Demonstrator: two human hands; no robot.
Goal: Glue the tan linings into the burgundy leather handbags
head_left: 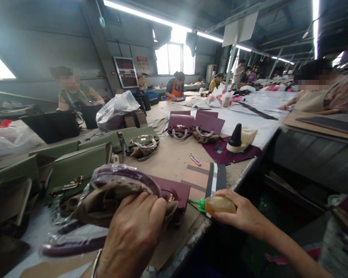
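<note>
My left hand (137,227) is closed on the brown lining of a burgundy handbag (176,189), which lies on the table in front of me. The bag's handle (127,173) is wrapped in clear plastic and arches over the lining. In my right hand (240,212) is a squeeze bottle (220,204) with amber contents, tipped sideways. Its green nozzle points left, close to the burgundy bag's edge; whether the tip touches the bag I cannot tell. A striped piece of board or fabric (198,179) lies just beyond the bottle.
Several green handbags (78,166) stand at the left. Two burgundy bags (181,125) sit farther back. A pink cutter (195,159) lies near a purple cloth (237,156) bearing a black cone-shaped object (236,137). The table edge (249,170) runs along my right. Co-workers sit around.
</note>
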